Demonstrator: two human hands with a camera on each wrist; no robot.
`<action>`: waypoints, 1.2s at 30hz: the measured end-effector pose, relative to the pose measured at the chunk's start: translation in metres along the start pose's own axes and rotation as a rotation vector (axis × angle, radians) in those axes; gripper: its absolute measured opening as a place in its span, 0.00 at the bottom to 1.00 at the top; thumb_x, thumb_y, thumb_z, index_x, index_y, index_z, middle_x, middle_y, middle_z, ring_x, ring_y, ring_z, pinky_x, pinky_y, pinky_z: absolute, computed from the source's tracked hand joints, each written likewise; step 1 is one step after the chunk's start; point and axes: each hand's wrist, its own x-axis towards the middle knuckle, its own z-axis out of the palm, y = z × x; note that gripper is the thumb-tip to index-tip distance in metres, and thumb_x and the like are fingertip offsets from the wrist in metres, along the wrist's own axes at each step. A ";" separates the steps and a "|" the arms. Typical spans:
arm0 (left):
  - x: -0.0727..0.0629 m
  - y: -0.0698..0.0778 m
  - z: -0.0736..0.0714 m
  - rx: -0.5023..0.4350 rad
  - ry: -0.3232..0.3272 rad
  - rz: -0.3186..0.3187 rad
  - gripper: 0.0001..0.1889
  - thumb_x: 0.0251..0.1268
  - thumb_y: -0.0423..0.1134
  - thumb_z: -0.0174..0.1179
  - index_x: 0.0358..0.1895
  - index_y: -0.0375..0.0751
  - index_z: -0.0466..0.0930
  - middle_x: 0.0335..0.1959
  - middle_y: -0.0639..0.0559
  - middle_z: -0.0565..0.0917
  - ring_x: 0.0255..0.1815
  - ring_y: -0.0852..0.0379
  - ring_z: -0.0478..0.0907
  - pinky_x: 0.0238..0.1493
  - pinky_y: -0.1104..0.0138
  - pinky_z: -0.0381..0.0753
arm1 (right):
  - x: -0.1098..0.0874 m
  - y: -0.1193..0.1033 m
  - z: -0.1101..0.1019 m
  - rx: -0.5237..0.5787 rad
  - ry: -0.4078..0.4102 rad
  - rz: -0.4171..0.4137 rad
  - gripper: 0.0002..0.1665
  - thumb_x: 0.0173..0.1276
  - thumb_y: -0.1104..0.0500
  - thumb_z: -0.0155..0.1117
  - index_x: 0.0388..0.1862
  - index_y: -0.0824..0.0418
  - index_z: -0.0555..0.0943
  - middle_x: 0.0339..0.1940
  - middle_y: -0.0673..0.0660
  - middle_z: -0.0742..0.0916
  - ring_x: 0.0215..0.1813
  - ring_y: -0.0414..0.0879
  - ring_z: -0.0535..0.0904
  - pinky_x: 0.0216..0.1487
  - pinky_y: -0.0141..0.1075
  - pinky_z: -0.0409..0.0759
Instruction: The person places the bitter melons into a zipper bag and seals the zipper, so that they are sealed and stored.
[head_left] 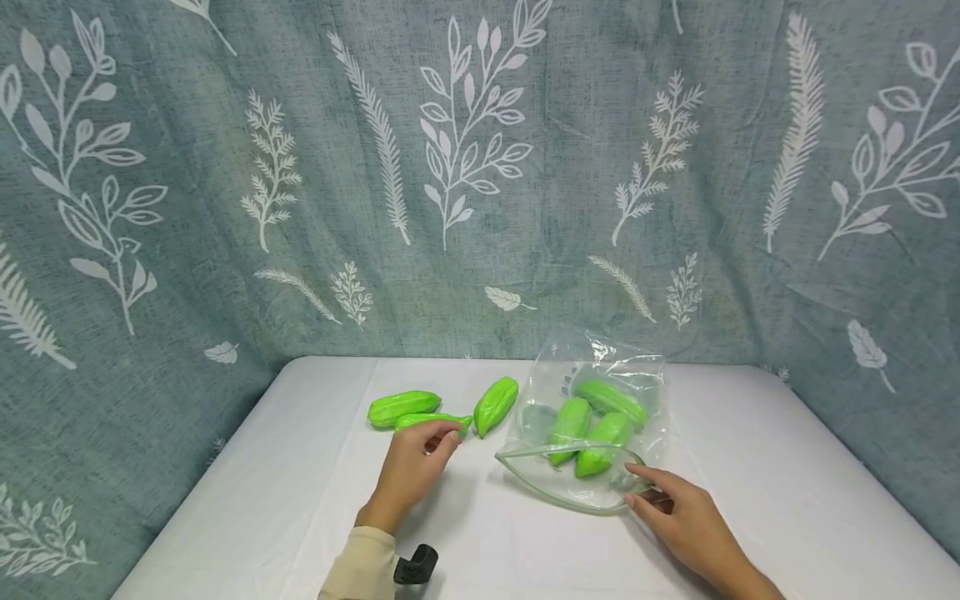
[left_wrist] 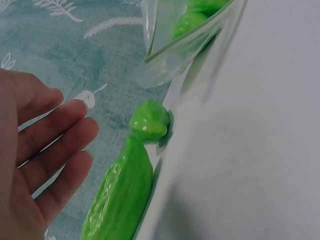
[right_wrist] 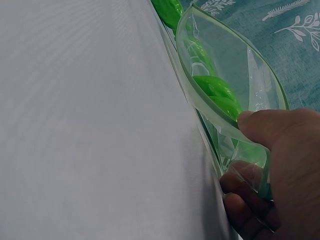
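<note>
My right hand (head_left: 688, 523) holds the mouth of a clear plastic bag (head_left: 637, 363) with a green-edged rim; in the right wrist view, the thumb (right_wrist: 260, 125) lies on that rim, fingers underneath. The mouth gapes toward me, and three glossy green ribbed gourds (head_left: 604, 446) lie inside. Left of the bag, my left hand (head_left: 412, 471) hovers by the pointed tip of another green gourd (head_left: 422, 419). Its loosely bent fingers (left_wrist: 60, 130) hold nothing in the left wrist view. One more gourd (head_left: 403, 408) lies just behind, and another (head_left: 496, 406) sits between hand and bag.
Everything rests on a white-covered table (head_left: 300, 467). A grey-green curtain (head_left: 555, 217) with white leaf prints hangs along its back and sides. A black wrist device (head_left: 417, 565) is at the left sleeve (head_left: 363, 560).
</note>
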 end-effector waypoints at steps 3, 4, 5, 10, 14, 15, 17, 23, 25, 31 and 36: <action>0.000 -0.006 -0.006 0.013 0.019 -0.041 0.08 0.67 0.32 0.64 0.46 0.39 0.88 0.35 0.59 0.87 0.35 0.63 0.81 0.39 0.67 0.82 | 0.000 -0.001 -0.001 -0.009 -0.004 0.007 0.27 0.65 0.55 0.74 0.62 0.56 0.82 0.48 0.54 0.88 0.37 0.36 0.84 0.37 0.30 0.83; 0.000 -0.008 -0.008 0.012 0.025 -0.057 0.08 0.68 0.32 0.64 0.47 0.39 0.88 0.35 0.59 0.87 0.35 0.62 0.82 0.39 0.67 0.82 | 0.000 -0.001 -0.001 -0.010 -0.007 0.010 0.27 0.65 0.55 0.74 0.62 0.56 0.82 0.48 0.54 0.88 0.38 0.36 0.84 0.37 0.30 0.83; 0.000 -0.009 -0.010 0.010 0.030 -0.074 0.08 0.68 0.33 0.64 0.47 0.38 0.88 0.35 0.59 0.87 0.36 0.62 0.82 0.39 0.66 0.82 | 0.000 -0.001 -0.001 -0.009 -0.008 0.012 0.27 0.65 0.55 0.73 0.63 0.56 0.82 0.48 0.54 0.88 0.38 0.36 0.84 0.37 0.30 0.83; 0.001 -0.020 -0.017 0.001 0.069 -0.150 0.09 0.68 0.34 0.64 0.47 0.39 0.88 0.35 0.58 0.87 0.36 0.61 0.83 0.40 0.66 0.83 | -0.001 0.000 -0.001 -0.006 -0.009 0.017 0.27 0.66 0.54 0.73 0.63 0.55 0.81 0.48 0.54 0.88 0.38 0.37 0.84 0.37 0.30 0.83; 0.002 -0.027 -0.021 0.022 0.097 -0.186 0.08 0.69 0.34 0.63 0.46 0.39 0.88 0.37 0.55 0.88 0.37 0.60 0.83 0.41 0.64 0.83 | -0.002 0.001 0.000 -0.002 -0.007 0.019 0.26 0.66 0.54 0.73 0.63 0.55 0.81 0.48 0.53 0.88 0.38 0.37 0.84 0.38 0.31 0.83; 0.003 -0.029 -0.022 0.030 0.105 -0.195 0.08 0.69 0.34 0.63 0.46 0.39 0.88 0.38 0.55 0.88 0.38 0.60 0.83 0.41 0.64 0.83 | -0.002 0.001 0.000 -0.003 -0.007 0.018 0.26 0.66 0.54 0.73 0.63 0.55 0.81 0.48 0.53 0.88 0.38 0.37 0.84 0.37 0.31 0.83; 0.003 -0.030 -0.024 0.034 0.122 -0.207 0.07 0.69 0.33 0.63 0.45 0.40 0.88 0.39 0.54 0.88 0.38 0.59 0.83 0.41 0.63 0.83 | -0.001 0.001 0.000 -0.005 -0.003 0.013 0.26 0.66 0.54 0.73 0.63 0.56 0.82 0.49 0.54 0.88 0.38 0.37 0.84 0.37 0.31 0.83; 0.004 -0.034 -0.028 0.054 0.179 -0.205 0.07 0.66 0.30 0.63 0.43 0.39 0.89 0.41 0.51 0.88 0.39 0.56 0.83 0.40 0.63 0.83 | 0.000 0.000 0.000 -0.012 0.003 0.002 0.26 0.65 0.55 0.73 0.62 0.56 0.82 0.50 0.55 0.87 0.38 0.37 0.84 0.37 0.30 0.83; 0.005 -0.035 -0.029 0.054 0.181 -0.204 0.07 0.65 0.30 0.63 0.43 0.38 0.89 0.40 0.51 0.87 0.40 0.55 0.83 0.41 0.63 0.83 | 0.000 0.000 0.000 -0.009 0.002 0.000 0.26 0.65 0.55 0.73 0.62 0.56 0.82 0.50 0.55 0.87 0.39 0.37 0.85 0.37 0.30 0.83; 0.007 -0.039 -0.031 0.071 0.149 -0.257 0.09 0.65 0.33 0.65 0.46 0.38 0.88 0.44 0.49 0.85 0.47 0.53 0.81 0.48 0.58 0.82 | -0.001 0.001 0.001 0.002 0.007 -0.010 0.26 0.65 0.56 0.73 0.62 0.56 0.82 0.49 0.55 0.87 0.38 0.36 0.85 0.37 0.30 0.83; 0.006 -0.043 -0.031 0.146 0.106 -0.285 0.12 0.63 0.35 0.67 0.49 0.40 0.87 0.52 0.46 0.81 0.53 0.48 0.79 0.52 0.53 0.80 | -0.001 0.001 0.000 0.006 0.005 -0.004 0.26 0.65 0.56 0.73 0.62 0.56 0.82 0.49 0.54 0.87 0.38 0.36 0.84 0.37 0.30 0.83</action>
